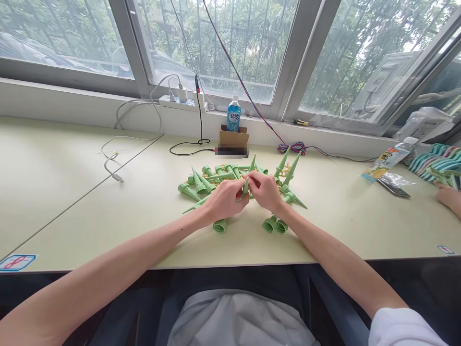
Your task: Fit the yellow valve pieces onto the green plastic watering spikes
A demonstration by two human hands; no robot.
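Observation:
My left hand (228,198) is closed around a green plastic watering spike (245,187), its tapered tip pointing up. My right hand (265,191) meets it from the right, fingers pinched together close to the spike; whatever they hold is too small and hidden to make out. Around both hands lies a loose pile of similar green spikes (197,181) with small yellow-orange parts (285,170) among them. Two spikes (291,168) stand point-up behind my right hand. Nearer the table edge, threaded open ends (269,225) face me.
A blue-labelled bottle (234,115) stands in a small cardboard box (234,138) by the window. Cables (190,149) run from a power strip (182,103). To the right are a juice bottle (387,161), a phone (394,188) and another person's hand (448,196) at a pile of striped items (430,163).

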